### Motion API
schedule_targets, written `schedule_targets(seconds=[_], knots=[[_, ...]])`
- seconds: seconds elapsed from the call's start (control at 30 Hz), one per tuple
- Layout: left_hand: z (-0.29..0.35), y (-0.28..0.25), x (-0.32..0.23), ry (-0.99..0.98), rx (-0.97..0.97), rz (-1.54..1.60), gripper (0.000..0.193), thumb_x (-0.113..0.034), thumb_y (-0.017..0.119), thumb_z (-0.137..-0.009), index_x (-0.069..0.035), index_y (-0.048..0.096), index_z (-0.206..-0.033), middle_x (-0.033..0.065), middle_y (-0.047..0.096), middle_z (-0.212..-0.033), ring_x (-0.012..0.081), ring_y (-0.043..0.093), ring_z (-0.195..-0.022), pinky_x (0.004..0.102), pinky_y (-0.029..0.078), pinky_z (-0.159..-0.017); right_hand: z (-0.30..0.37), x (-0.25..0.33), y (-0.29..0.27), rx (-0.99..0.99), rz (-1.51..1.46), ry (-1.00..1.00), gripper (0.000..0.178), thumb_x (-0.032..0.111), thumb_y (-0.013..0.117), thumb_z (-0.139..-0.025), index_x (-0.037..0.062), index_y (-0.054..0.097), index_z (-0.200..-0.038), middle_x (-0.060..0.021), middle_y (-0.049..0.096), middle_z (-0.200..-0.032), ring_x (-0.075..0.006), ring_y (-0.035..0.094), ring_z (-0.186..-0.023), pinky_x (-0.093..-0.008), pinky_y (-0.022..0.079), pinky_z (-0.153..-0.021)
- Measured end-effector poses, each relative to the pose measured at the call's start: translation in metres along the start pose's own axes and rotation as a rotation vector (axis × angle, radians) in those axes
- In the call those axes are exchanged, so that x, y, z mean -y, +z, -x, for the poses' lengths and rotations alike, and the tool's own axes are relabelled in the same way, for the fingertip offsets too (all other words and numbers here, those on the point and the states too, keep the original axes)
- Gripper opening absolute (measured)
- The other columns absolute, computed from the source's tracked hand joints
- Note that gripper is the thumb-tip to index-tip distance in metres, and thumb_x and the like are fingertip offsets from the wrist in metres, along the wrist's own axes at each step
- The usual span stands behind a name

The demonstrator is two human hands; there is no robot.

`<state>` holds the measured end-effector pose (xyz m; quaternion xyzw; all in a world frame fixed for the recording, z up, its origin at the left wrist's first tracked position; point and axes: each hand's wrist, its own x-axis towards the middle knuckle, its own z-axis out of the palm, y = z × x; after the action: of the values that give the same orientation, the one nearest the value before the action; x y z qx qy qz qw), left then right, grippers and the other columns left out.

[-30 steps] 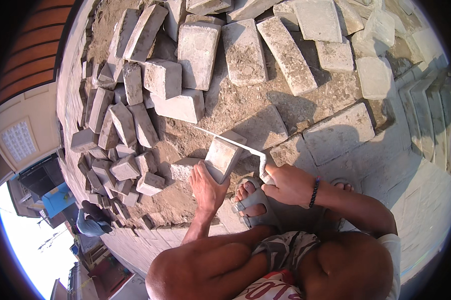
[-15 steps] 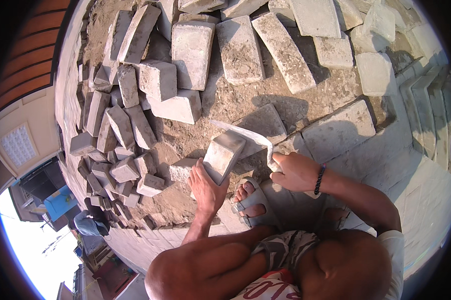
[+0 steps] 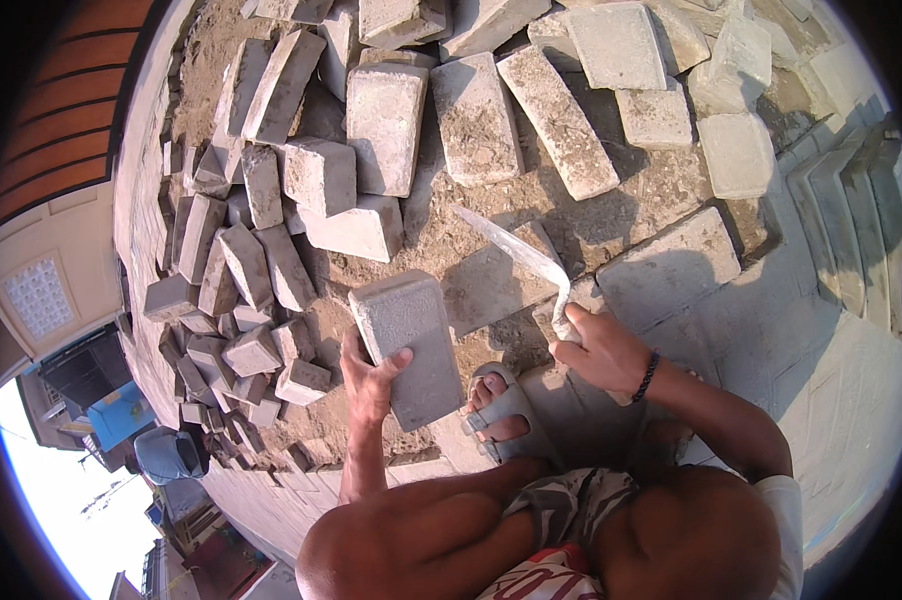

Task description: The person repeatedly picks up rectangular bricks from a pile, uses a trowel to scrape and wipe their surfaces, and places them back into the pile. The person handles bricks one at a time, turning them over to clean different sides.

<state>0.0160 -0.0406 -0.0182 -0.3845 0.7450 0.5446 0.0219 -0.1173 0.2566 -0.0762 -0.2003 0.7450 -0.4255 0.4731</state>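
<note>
- Left hand [image 3: 371, 385] pinches a grey paving block [image 3: 408, 345] by its left edge — thumb on the broad face.
- The paving block sits between the hands, nearer the left.
- Right hand [image 3: 603, 345], fingers curled, grips a trowel [image 3: 518, 249] — blade pointing ahead and leftward, apart from the block.

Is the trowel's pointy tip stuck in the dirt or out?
Out: the trowel shows right to its tip, held in the right hand.

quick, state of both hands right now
Left hand: closed, holding a grey paving block by its side.
Right hand: closed, holding a trowel by its handle.
</note>
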Motion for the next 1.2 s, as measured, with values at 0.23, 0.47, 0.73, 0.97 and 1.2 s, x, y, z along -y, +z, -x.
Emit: schedule_targets(seconds=[0.23, 0.47, 0.73, 0.97, 1.2], knots=[[-0.006, -0.001, 0.025, -0.193, 0.001, 1.09, 0.059, -0.034, 0.07, -0.083, -0.001, 0.055, -0.13, 0.0132, 0.067, -0.117, 0.028, 0.067, -0.098, 0.0422, 0.055, -0.088, 0.032, 0.003, 0.023, -0.192, 0.122, -0.604, 0.03, 0.025, 0.066, -0.085, 0.0025, 0.06, -0.103, -0.016, 0.065, -0.081, -0.0348, 0.067, -0.069, -0.0443, 0.054, -0.06], [-0.004, 0.018, 0.056, -0.195, 0.162, 1.29, 0.059, -0.036, 0.072, -0.081, -0.003, 0.059, -0.128, 0.0129, 0.069, -0.115, 0.0293, 0.067, -0.099, 0.042, 0.054, -0.09, -0.01, 0.027, 0.001, -0.177, 0.464, -0.473, 0.021, 0.018, 0.062, -0.084, 0.0025, 0.058, -0.097, -0.0189, 0.066, -0.083, -0.0391, 0.067, -0.071, -0.0483, 0.054, -0.062], [0.014, 0.048, 0.046, -0.235, 0.173, 1.291, 0.059, -0.036, 0.072, -0.08, -0.002, 0.06, -0.126, 0.0136, 0.069, -0.114, 0.0301, 0.067, -0.098, 0.0432, 0.054, -0.089, 0.005, 0.043, -0.025, -0.161, 0.288, -0.354, 0.027, 0.02, 0.064, -0.084, 0.0007, 0.055, -0.102, -0.0227, 0.066, -0.087, -0.0425, 0.065, -0.078, -0.0503, 0.053, -0.064], [-0.005, 0.056, 0.044, -0.351, 0.139, 1.333, 0.059, -0.052, 0.067, -0.084, -0.007, 0.061, -0.122, 0.0144, 0.068, -0.109, 0.0328, 0.067, -0.093, 0.0481, 0.057, -0.082, 0.042, -0.011, 0.011, -0.209, 0.456, -0.329, 0.029, 0.025, 0.061, -0.087, 0.0012, 0.054, -0.103, -0.0227, 0.065, -0.084, -0.043, 0.064, -0.077, -0.0514, 0.052, -0.066], [0.014, 0.068, 0.017, -0.223, 0.112, 1.102, 0.055, -0.049, 0.05, -0.097, -0.005, 0.054, -0.128, 0.0135, 0.066, -0.106, 0.0275, 0.066, -0.085, 0.04, 0.056, -0.067, 0.082, -0.06, -0.025, -0.223, 0.13, 0.06, 0.031, 0.028, 0.058, -0.09, 0.0013, 0.052, -0.105, -0.0251, 0.062, -0.071, -0.0472, 0.062, -0.071, -0.0514, 0.05, -0.068]])
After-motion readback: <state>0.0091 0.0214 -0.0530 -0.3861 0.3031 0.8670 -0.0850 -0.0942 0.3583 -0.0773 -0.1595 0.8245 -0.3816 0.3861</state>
